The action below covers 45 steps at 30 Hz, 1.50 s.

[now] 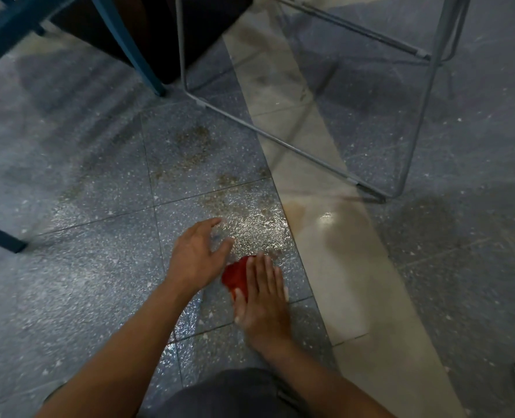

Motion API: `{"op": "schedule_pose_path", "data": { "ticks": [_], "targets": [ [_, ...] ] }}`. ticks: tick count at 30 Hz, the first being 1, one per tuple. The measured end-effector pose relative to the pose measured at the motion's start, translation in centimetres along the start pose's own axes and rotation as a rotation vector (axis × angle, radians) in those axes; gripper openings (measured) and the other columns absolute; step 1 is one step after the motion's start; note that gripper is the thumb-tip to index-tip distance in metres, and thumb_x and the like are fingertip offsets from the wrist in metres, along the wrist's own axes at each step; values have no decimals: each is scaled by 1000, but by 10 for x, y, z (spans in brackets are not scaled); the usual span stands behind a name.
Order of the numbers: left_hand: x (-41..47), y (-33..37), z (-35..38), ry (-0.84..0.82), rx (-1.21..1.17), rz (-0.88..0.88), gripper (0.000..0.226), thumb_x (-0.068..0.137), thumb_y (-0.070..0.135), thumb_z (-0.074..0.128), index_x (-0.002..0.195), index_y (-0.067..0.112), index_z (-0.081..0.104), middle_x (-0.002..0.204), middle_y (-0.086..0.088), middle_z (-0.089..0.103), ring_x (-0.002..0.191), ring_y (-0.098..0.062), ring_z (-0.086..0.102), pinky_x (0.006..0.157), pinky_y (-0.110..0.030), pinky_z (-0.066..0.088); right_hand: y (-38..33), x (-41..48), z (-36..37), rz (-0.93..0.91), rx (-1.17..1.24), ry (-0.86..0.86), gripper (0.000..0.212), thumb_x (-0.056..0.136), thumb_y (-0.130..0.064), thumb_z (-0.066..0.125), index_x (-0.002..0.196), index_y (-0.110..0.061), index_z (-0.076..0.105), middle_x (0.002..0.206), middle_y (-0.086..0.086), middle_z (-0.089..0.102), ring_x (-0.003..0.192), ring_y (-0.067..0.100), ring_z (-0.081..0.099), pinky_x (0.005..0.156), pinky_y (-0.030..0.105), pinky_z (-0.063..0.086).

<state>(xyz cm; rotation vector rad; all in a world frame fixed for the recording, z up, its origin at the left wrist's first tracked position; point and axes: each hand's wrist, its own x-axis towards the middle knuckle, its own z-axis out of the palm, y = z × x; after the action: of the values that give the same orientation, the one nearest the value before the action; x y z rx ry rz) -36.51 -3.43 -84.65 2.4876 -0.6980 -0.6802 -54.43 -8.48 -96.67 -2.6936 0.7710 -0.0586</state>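
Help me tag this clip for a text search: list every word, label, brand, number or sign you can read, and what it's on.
None: no word, label, brand, number or sign can be read anywhere. The red cloth under the right hand is plain, and the left hand, floor tiles, grey metal frame and blue chair leg carry no print.

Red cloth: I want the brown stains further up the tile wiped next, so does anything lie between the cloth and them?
No object does. The right hand presses flat on the red cloth; only wet tile floor separates it from the brown stains. The left hand, open, is just up-left of the cloth, at that path's edge.
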Motion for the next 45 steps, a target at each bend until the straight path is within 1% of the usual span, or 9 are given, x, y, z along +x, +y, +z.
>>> {"op": "schedule_pose_path", "data": {
  "ticks": [6,18,21,25,27,34,38,40,45],
  "targets": [
    [4,6,6,-7,-31,-9,61,103,49,64,157,24,51,160,-11,54,146,-34,51,121,-51,42,66,23,-29,267,-102,-20,73,107,-47,21,162,-2,6,171,20,-2,159,32,-9,127,54,14],
    [5,0,20,-40,-63,-11,65,100,57,65,157,29,49,159,-10,55,141,-34,55,118,-53,46,87,131,-51,451,-85,-17,69,107,-42,19,162,1,14,168,28,9,158,40,0,127,56,4],
    [3,-10,19,-22,-113,-48,65,99,60,64,157,34,47,160,-8,54,132,-35,62,115,-53,48,85,124,-48,347,-134,-47,68,109,-42,17,162,-2,7,169,25,2,158,39,-6,127,56,5],
    [-4,-16,19,-4,-120,-64,67,99,63,63,157,35,47,160,-8,54,143,-31,54,118,-52,46,70,74,-35,-56,-149,-112,67,110,-47,14,164,-10,-2,171,15,-8,158,31,-15,128,52,2],
    [-8,-18,17,-8,-123,-72,68,98,66,61,157,37,46,161,-7,53,144,-30,52,118,-51,45,71,45,-33,-139,-120,-105,68,110,-47,20,164,-11,0,173,10,-6,159,27,-10,128,49,3],
    [-9,-36,6,24,-98,-71,68,96,62,66,156,31,51,158,-8,57,141,-31,56,117,-47,47,100,102,-54,327,-95,-38,69,107,-44,12,161,-2,21,170,18,16,159,35,10,127,57,11],
    [-11,-42,6,49,-128,-94,69,96,61,67,156,30,51,159,-6,56,143,-29,55,118,-46,46,90,168,-60,414,-37,-91,66,109,-41,18,163,-5,9,172,17,4,159,34,-5,127,55,1],
    [-17,-42,7,57,-139,-98,70,97,61,66,157,29,51,159,-5,56,144,-28,54,119,-46,45,70,172,-54,357,-55,-86,66,109,-43,16,164,-7,5,172,16,1,159,33,-8,127,55,0],
    [-24,-41,9,55,-150,-103,69,98,59,66,157,28,50,158,-4,58,145,-25,53,121,-47,44,25,89,-30,-105,-66,-180,65,110,-49,10,164,-17,-7,171,4,-16,158,25,-19,127,49,-6]
  ]
}}
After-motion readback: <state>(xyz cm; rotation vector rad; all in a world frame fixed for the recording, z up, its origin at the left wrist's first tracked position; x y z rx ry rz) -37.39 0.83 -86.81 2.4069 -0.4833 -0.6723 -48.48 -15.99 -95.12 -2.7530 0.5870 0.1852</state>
